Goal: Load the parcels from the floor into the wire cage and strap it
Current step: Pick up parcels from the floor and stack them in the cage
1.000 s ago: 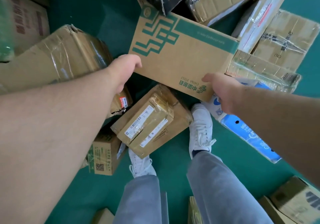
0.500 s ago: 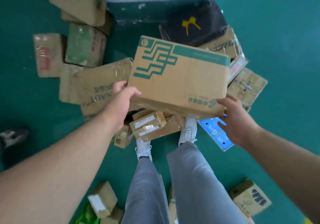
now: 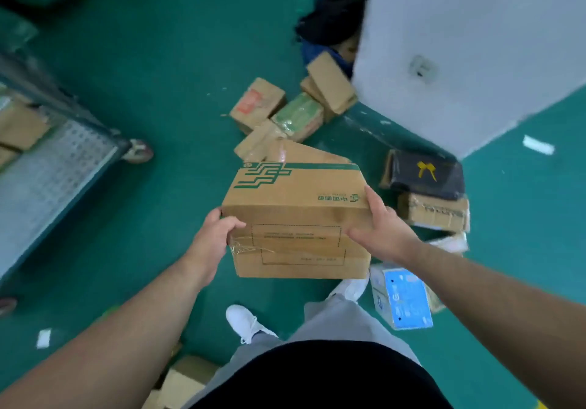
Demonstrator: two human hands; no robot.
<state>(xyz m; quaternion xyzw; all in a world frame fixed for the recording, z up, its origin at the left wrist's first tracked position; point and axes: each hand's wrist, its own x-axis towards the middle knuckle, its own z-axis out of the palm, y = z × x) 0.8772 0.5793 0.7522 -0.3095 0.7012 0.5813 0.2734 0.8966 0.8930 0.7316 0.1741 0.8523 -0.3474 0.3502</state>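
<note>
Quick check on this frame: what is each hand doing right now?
Left hand: grips the left end of the brown cardboard box with green stripe print.
Right hand: grips the same box's right end.

Carton (image 3: pixel 298 218): matt brown cardboard, green print, with glossy clear tape (image 3: pixel 247 248) wrinkled across its near face. Left, cage (image 3: pixel 54 171): grey perforated metal panel. Floor (image 3: pixel 165 60): smooth green coating, faint sheen. Right, black parcel (image 3: pixel 425 177): glossy plastic film; blue parcel (image 3: pixel 406 301): shiny plastic
</note>
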